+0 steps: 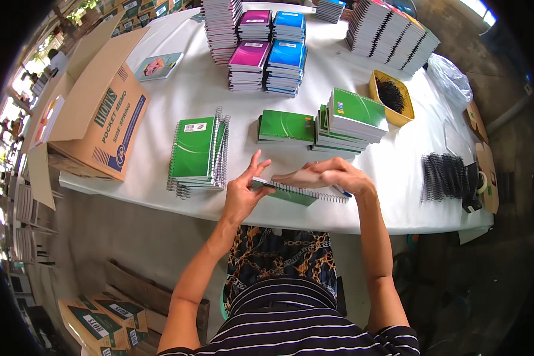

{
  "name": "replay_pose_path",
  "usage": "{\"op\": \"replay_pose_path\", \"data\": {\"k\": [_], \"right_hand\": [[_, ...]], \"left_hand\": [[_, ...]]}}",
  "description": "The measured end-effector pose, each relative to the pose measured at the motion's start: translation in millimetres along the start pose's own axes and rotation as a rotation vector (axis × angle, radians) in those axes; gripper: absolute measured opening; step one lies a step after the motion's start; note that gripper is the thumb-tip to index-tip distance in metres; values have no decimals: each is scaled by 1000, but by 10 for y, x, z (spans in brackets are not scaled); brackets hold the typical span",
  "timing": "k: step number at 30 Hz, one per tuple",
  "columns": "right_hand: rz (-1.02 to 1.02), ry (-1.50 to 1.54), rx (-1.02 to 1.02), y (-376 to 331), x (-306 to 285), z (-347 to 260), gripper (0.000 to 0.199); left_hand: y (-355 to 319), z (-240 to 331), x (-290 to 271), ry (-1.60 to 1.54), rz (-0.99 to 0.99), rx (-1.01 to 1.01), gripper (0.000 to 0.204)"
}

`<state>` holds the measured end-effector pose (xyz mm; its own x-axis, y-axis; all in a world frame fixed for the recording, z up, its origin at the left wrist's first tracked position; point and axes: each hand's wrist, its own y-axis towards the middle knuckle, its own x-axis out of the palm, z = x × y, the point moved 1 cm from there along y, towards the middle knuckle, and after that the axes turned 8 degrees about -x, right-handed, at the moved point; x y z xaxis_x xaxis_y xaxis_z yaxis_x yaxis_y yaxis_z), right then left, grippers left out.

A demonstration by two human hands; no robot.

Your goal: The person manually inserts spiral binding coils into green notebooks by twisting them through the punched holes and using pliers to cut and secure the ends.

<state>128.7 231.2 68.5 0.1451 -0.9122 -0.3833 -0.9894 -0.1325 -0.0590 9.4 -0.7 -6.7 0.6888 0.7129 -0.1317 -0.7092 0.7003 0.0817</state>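
Both hands meet over the near edge of the white table, working 1 green spiral notebook held just above the tabletop. The left hand pinches the notebook's left end, thumb under and index on the cover, with the other fingers fanned upward and loose. The right hand lies flat across the top edge, fingers pressed along the wire spiral, and what looks like a blue pen or tool tip pokes out by the wrist; I cannot tell whether that hand grips it.

The notebook looks light and thin, with a glossy cover that may slip under dry fingers. The paper block should flex if held by 1 corner, so the stiffest hold is probably along the bound edge, where the coil ties the sheets together. The coil itself seems the delicate part: its loops could bend or snag if squeezed hard, so a flat press suits it better than a pinch.

To the left sits 1 pile of green notebooks with loose-looking coils; ahead lie 2 more green stacks. A yellow tray of black bits and a bundle of black coils are off to the right, a cardboard box to the left, pink and blue stacks farther back
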Motion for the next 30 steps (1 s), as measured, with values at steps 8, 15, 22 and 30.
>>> {"op": "replay_pose_path", "data": {"k": [8,15,22,30], "right_hand": [[4,-21,10,132,96,-219,55],[12,-83,-38,142,141,-299,53],[443,-240,44,-883,-404,-122,44],[813,-1114,-30,-817,245,435,39]], "left_hand": [[-17,-20,-30,-64,-54,-87,94],[-14,-76,-68,-175,-123,-65,91],[18,90,-230,-62,-407,-84,74],[-48,340,-157,127,-44,188,51]]}}
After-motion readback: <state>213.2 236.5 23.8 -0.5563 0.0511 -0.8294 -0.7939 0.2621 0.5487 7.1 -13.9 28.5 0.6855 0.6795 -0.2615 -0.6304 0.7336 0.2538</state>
